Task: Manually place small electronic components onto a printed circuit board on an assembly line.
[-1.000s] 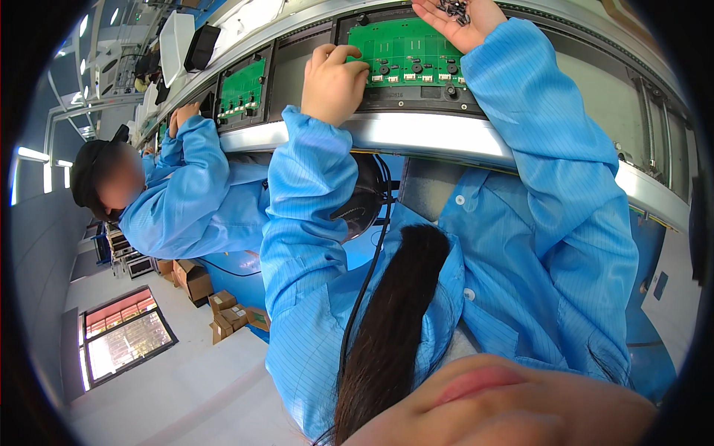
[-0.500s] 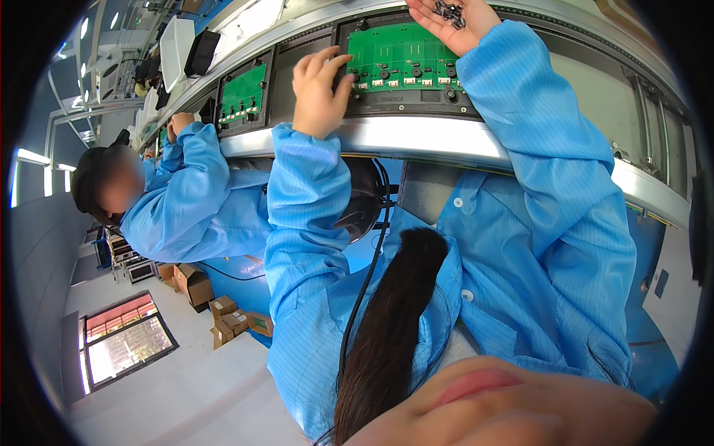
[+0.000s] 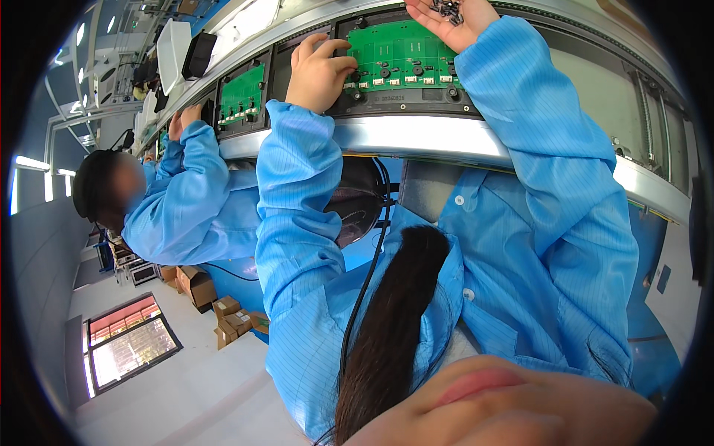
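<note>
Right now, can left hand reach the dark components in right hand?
Likely yes: the left hand is at the larger green circuit board, the dark components lie uncovered on the upturned right hand, and nothing visible stands between.

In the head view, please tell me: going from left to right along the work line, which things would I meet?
Co-worker's hands → first green circuit board → left hand → second green circuit board → right hand, palm bearing small dark parts.

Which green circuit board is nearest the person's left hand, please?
The green circuit board between the left hand and the right hand; the other boards lie farther left, toward the co-worker.
</note>
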The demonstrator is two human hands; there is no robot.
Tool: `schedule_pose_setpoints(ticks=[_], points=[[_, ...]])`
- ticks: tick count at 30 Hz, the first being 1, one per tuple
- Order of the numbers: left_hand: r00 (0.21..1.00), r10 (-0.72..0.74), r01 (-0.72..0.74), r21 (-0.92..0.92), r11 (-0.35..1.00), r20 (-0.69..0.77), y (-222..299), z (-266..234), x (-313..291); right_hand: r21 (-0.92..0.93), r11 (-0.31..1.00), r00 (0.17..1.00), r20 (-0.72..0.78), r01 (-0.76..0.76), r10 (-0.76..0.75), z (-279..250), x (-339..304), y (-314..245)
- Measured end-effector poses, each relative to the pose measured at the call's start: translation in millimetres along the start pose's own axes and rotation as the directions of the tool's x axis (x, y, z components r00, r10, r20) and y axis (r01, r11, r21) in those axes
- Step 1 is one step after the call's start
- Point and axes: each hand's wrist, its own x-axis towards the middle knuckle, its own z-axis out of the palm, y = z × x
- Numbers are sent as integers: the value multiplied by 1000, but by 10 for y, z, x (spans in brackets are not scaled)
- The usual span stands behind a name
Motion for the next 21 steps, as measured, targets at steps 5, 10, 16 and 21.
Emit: schedule_pose_setpoints(ticks=[5,10,16,21], points=[[999,17,-20,67,998,50,31,-45,41,31,999,1000,11,-12,12,-40,13,2],[998,24,-26,36,999,56,74,-116,131,42,999,1000,22,-20,19,-44,16,-12],[984,77,-95,107,990,158,210,-197,210,67,997,999,46,-25,22,-37,18,-21],[958,113,-170,204,964,262,348,-286,326,98,995,998,63,-23,17,-45,10,-25]])
